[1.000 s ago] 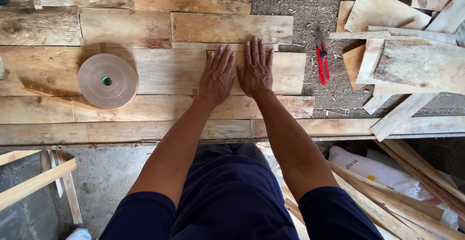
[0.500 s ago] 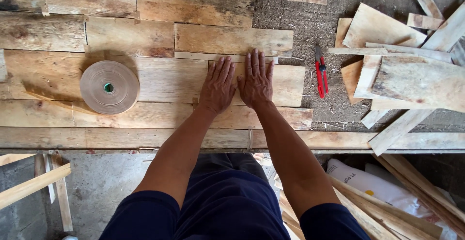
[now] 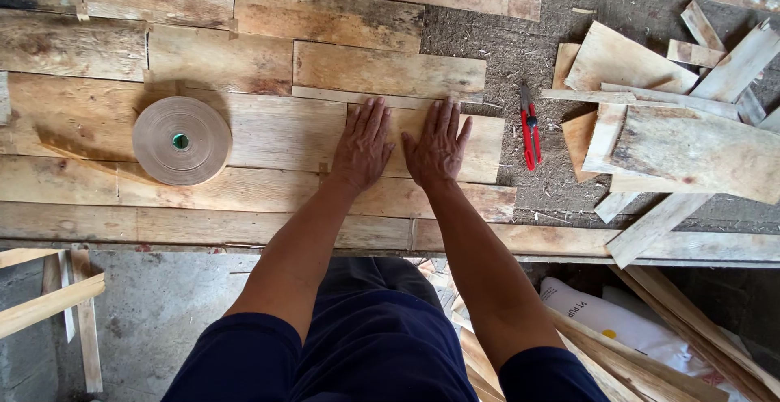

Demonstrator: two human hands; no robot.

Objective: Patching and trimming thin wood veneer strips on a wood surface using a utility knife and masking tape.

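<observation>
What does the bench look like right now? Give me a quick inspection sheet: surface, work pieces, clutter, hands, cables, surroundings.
Surface: worktable with a rough grey top, largely covered by flat veneer sheets laid edge to edge.
Job's things: veneer piece lies flat under both palms; roll of brown tape lies flat to the left, apart from the hands.
Clutter: red utility knife just right of the hands; loose pile of veneer offcuts at the right.
Hands: left hand and right hand lie side by side, fingers spread, pressed flat, holding nothing.
Cables: nothing seen.
Surroundings: wooden strips and a white sack on the floor below the table edge.
</observation>
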